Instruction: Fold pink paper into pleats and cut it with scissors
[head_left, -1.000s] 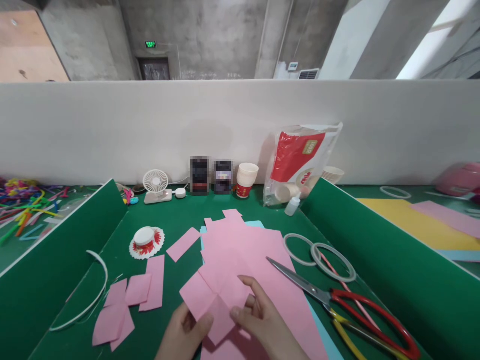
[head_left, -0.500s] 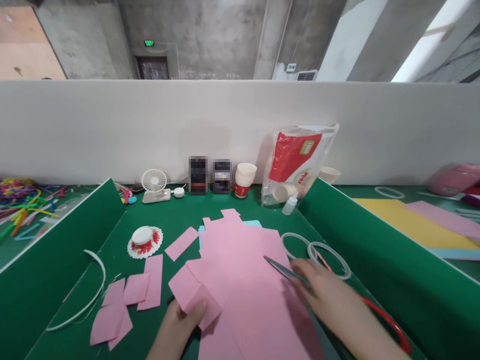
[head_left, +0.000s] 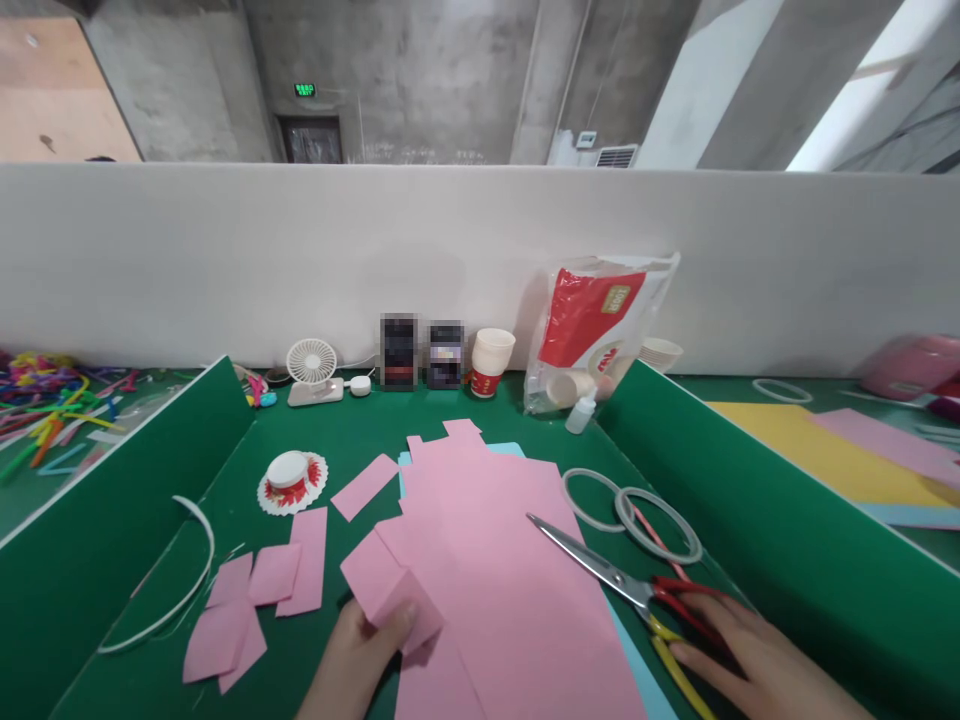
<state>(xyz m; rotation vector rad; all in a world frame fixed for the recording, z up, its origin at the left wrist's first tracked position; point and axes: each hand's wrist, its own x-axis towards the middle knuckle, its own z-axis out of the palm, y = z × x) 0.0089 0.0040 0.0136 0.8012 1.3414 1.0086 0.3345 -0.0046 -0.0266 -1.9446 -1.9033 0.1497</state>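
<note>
My left hand (head_left: pixel 364 645) pinches a small stack of pink paper squares (head_left: pixel 394 590) near the bottom centre. Large pink sheets (head_left: pixel 502 570) lie over light blue paper (head_left: pixel 637 660) in the middle of the green table. To the right, the scissors (head_left: pixel 600 570) rest with their blades closed across the pink sheets. My right hand (head_left: pixel 731 640) is at their red and yellow handles, fingers around the handles. Cut pink pieces (head_left: pixel 275 575) lie on the left, below a small white and red paper hat (head_left: pixel 292 480).
Clear rings (head_left: pixel 660 522) lie right of the sheets, near a green divider (head_left: pixel 750 480). Behind stand a small fan (head_left: pixel 312 365), paper cups (head_left: pixel 491 355), a glue bottle (head_left: pixel 580 412) and a plastic bag (head_left: pixel 600 320). A white strip (head_left: pixel 202 580) curves at left.
My right hand has moved right and down, from beside the blades to the scissors' handles. The handles now show more fully. My left hand still holds the pink squares in nearly the same place.
</note>
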